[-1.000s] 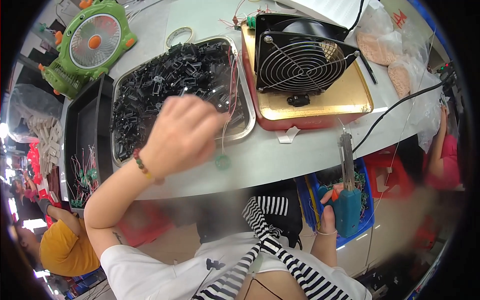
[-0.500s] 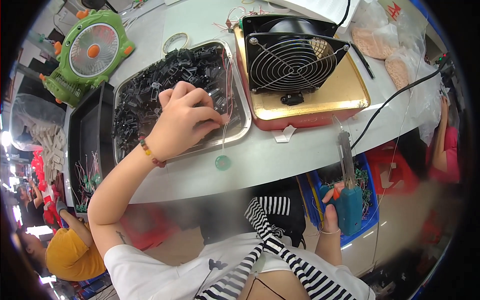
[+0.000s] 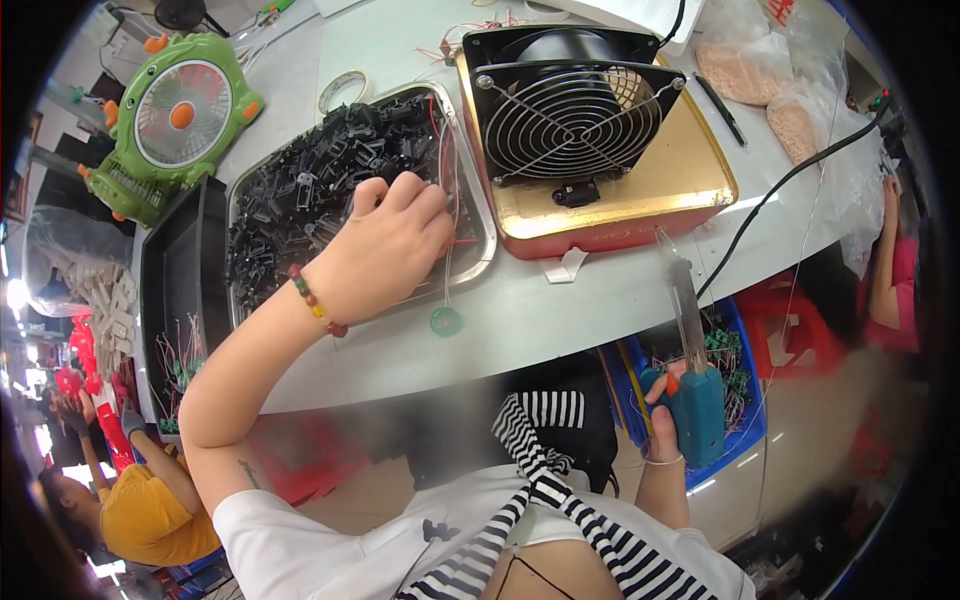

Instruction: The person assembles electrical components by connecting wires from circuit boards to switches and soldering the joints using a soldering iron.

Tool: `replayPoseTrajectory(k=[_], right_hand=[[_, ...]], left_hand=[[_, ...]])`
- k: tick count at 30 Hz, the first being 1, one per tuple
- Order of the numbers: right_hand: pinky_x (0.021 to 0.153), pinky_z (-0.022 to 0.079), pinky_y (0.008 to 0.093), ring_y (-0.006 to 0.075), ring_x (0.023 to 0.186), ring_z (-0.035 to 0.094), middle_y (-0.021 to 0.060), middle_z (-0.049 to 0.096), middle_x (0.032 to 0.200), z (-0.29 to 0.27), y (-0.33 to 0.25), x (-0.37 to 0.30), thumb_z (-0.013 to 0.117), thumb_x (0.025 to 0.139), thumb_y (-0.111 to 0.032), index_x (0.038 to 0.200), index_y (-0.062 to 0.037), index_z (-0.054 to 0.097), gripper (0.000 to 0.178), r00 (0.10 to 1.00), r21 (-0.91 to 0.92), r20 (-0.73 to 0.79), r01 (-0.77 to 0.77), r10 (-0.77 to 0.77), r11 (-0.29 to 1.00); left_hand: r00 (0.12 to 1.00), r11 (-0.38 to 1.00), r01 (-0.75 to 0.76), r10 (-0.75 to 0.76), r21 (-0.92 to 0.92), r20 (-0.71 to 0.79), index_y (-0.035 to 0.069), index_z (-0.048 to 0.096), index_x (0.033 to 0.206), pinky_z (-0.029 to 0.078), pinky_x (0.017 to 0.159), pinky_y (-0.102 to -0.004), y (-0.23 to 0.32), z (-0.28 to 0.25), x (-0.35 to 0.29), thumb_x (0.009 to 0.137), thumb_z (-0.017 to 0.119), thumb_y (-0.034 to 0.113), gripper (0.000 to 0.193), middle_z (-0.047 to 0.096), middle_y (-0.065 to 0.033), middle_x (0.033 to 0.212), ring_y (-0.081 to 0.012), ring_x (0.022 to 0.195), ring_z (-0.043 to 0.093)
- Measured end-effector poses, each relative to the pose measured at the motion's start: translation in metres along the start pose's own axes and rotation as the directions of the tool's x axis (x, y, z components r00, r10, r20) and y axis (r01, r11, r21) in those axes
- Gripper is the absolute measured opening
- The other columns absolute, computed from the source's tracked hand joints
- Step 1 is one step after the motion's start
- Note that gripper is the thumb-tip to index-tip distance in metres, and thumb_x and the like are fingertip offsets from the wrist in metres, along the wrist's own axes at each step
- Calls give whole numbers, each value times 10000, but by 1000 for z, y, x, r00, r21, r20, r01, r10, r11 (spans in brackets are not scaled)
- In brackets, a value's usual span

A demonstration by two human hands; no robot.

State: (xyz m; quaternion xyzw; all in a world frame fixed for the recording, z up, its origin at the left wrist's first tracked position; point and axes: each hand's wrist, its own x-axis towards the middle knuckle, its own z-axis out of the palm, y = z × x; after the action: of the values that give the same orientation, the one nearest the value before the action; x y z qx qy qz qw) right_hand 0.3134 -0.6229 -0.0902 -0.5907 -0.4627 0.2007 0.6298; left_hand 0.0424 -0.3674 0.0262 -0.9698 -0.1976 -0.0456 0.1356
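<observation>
My left hand [image 3: 385, 250] is over the right part of a metal tray [image 3: 489, 240] heaped with small black plastic parts [image 3: 310, 165]. Its fingers are curled inward; what they grip, if anything, is hidden beneath the hand. Beside it, thin red and white wires [image 3: 447, 190] lie across the tray's right side. From them a small round green circuit board [image 3: 446, 321] hangs past the near rim onto the table. Low on the right, my right hand [image 3: 662, 425] is wrapped round a teal hot glue gun [image 3: 699, 420], nozzle pointing up toward a red-and-gold tin.
A black fan [image 3: 580, 125] stands on the tin [image 3: 690, 195], with a small black part in front. A black bin [image 3: 180, 280] and green toy-shaped fan [image 3: 185, 110] stand left. A blue crate [image 3: 745, 400] with wired boards sits below the table. A black cable [image 3: 790, 190] runs right.
My left hand's fingers have curled in, and its thumb is no longer stretched out toward the wires. My right hand keeps the glue gun almost in place.
</observation>
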Motion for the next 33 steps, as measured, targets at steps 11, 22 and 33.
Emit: replayPoseTrajectory(k=[11, 22, 33], right_hand=[[637, 439, 276, 167, 682, 567, 129, 525, 1061, 2, -9, 4, 723, 760, -275, 1165, 32, 544, 538, 984, 317, 9, -172, 178, 933], [622, 454, 265, 185, 666, 575, 171, 545, 1131, -3, -13, 14, 728, 749, -211, 1195, 4, 567, 521, 967, 567, 23, -221, 253, 794], [659, 444, 291, 154, 726, 564, 107, 530, 1198, -6, -13, 11, 748, 802, -265, 1254, 10, 573, 557, 984, 350, 37, -177, 176, 920]], left_hand=[[995, 903, 65, -26, -426, 96, 103, 548, 864, 300, 814, -368, -1, -87, -13, 765, 642, 55, 145, 478, -44, 925, -249, 892, 432], [987, 507, -46, 154, -861, 38, 119, 559, 858, 305, 977, -397, -8, -51, -8, 864, 602, 60, 73, 685, -39, 908, -244, 1039, 531], [958, -155, 280, -25, -948, 287, -26, 658, 984, 543, 591, -234, 10, -51, 13, 886, 650, 12, 105, 691, -60, 876, -124, 802, 700]])
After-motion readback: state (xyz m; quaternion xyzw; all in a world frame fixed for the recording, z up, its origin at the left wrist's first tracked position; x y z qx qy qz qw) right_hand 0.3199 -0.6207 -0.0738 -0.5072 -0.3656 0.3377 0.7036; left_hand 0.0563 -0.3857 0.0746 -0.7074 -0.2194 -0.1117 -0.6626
